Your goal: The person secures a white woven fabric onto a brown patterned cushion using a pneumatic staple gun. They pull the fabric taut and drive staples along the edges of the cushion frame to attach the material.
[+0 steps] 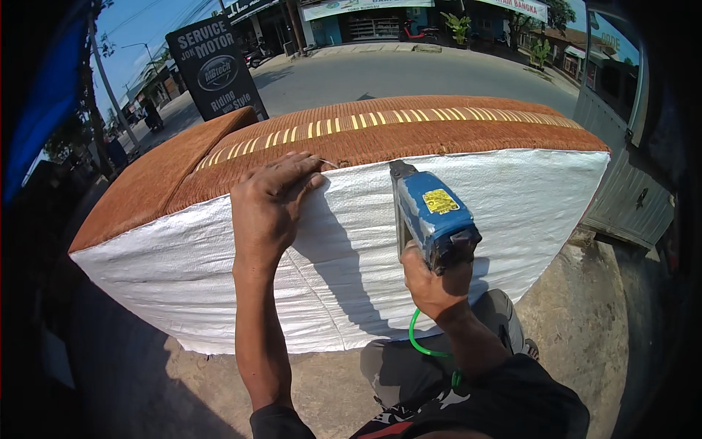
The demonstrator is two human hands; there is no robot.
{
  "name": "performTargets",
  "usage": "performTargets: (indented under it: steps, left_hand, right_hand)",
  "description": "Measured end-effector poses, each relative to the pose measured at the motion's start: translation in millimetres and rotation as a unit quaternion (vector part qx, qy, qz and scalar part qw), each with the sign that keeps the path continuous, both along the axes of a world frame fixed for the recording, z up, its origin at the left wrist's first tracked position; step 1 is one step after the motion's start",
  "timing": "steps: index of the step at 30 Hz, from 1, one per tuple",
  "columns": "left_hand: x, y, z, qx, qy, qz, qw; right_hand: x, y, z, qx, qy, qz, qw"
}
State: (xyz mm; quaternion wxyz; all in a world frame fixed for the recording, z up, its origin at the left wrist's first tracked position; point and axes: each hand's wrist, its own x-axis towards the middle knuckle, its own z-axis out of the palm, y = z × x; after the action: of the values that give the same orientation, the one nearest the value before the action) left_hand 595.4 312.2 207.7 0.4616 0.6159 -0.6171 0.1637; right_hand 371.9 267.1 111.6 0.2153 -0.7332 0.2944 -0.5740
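A large upholstered furniture piece, covered in brown ribbed fabric with a striped cream-and-gold band, lies before me with its white woven backing sheet facing me. My left hand presses at the seam where brown meets white, fingers together over the edge and thumb close to them. In my right hand is a blue air staple gun with a yellow label. Its nose touches or nearly touches the seam, right of my left hand. A green air hose runs down from its handle.
My bent knee is close under the backing sheet. Concrete ground shows at the right, beside a grey metal door. A black signboard stands behind the furniture, with a road and shopfronts beyond.
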Motion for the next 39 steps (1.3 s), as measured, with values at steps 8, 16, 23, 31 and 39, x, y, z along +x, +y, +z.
performTargets:
  steps: [8, 16, 23, 31, 39]
  left_hand:
    - [80.2, 42.3, 8.4, 0.032, 0.089, -0.005, 0.996]
    - [136.2, 68.6, 1.6, -0.014, 0.166, 0.092, 0.982]
    - [146.8, 66.2, -8.8, -0.092, 0.117, 0.151, 0.977]
    - [135.2, 65.9, -5.9, -0.109, 0.126, 0.157, 0.974]
    - [139.6, 65.8, -11.1, -0.103, 0.144, 0.144, 0.974]
  right_hand:
    - [14.3, 23.2, 7.7, -0.008, -0.032, 0.025, 0.999]
    - [41.3, 34.4, 5.1, -0.002, 0.006, 0.046, 0.999]
    - [47.6, 42.4, -6.3, 0.007, 0.040, 0.032, 0.999]
    - [69.9, 47.8, -10.3, -0.022, 0.096, 0.066, 0.993]
    - [83.5, 53.9, 4.6, 0.002, 0.059, 0.141, 0.988]
